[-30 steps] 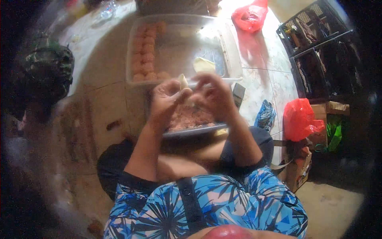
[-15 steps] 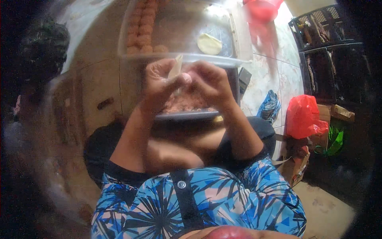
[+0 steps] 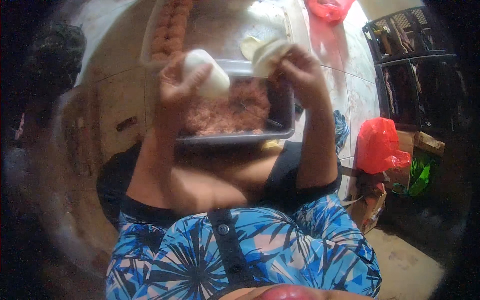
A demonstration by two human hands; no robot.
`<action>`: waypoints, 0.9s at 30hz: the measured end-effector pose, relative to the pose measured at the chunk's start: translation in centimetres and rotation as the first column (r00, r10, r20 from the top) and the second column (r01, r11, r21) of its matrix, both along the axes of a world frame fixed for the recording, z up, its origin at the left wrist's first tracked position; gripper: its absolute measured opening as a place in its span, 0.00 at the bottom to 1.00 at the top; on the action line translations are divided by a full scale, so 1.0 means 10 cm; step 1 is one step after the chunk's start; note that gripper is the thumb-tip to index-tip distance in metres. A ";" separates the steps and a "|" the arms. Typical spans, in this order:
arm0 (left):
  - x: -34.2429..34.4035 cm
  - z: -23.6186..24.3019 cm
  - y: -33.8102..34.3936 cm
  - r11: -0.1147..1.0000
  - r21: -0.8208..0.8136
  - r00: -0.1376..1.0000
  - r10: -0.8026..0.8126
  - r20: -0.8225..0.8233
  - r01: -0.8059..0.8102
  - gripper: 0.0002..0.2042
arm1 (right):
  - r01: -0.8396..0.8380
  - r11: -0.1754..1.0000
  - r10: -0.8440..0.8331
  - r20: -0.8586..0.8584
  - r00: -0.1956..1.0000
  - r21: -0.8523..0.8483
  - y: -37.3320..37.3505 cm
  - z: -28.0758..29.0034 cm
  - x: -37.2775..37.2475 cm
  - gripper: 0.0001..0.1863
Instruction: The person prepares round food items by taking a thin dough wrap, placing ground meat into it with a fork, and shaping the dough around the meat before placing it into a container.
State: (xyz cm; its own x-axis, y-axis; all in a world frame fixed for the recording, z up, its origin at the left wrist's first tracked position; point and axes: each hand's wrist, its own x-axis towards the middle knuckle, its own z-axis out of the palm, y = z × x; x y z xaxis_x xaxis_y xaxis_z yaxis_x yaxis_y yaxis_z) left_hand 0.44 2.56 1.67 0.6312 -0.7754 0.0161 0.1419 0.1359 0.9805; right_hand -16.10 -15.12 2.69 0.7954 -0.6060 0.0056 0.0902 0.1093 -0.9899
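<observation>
My left hand [image 3: 177,82] grips a thick, smooth white piece with rounded ends, like a stack of round dough wrappers [image 3: 212,75], above the left part of a dark grey basin [image 3: 287,131]. Pinched in my right hand [image 3: 300,70] is a pale, thin dough wrapper [image 3: 270,56], blurred by motion, over the basin's far right side. Reddish minced meat [image 3: 230,110] fills much of the basin. Beyond it, a metal tray [image 3: 220,30] bears rows of orange-brown lumps [image 3: 170,35] at its left. Another round, pale wrapper [image 3: 251,47] lies at its right, partly covered by the held one.
A red plastic bag [image 3: 380,145] stands on the floor to the right, beside a cardboard box [image 3: 372,207] and a green bag [image 3: 421,175]. Black crates [image 3: 410,85] stand farther right. A red bag [image 3: 330,9] lies at the far right, and a blue bundle [image 3: 341,131] near my right forearm.
My hands were close together over the basin and have moved apart. The left now shows the white stack, the right a wrapper near the tray. More minced meat is visible between them.
</observation>
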 end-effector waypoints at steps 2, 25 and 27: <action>0.07 -0.10 -0.02 0.994 -0.068 0.987 0.076 -0.139 -0.086 0.11 | 0.222 0.967 -0.225 -0.011 0.974 -0.128 -0.12 -0.08 0.00 0.18; 0.91 -0.43 0.19 0.920 -0.126 0.776 0.233 -0.586 -0.372 0.15 | -0.711 0.442 -0.186 -0.832 0.523 -0.546 0.29 -0.47 0.05 0.11; 0.60 -0.13 0.07 0.915 -0.184 0.795 0.197 -0.574 -0.359 0.16 | -0.825 0.261 -0.250 -0.860 0.445 -0.502 0.37 -0.59 0.03 0.11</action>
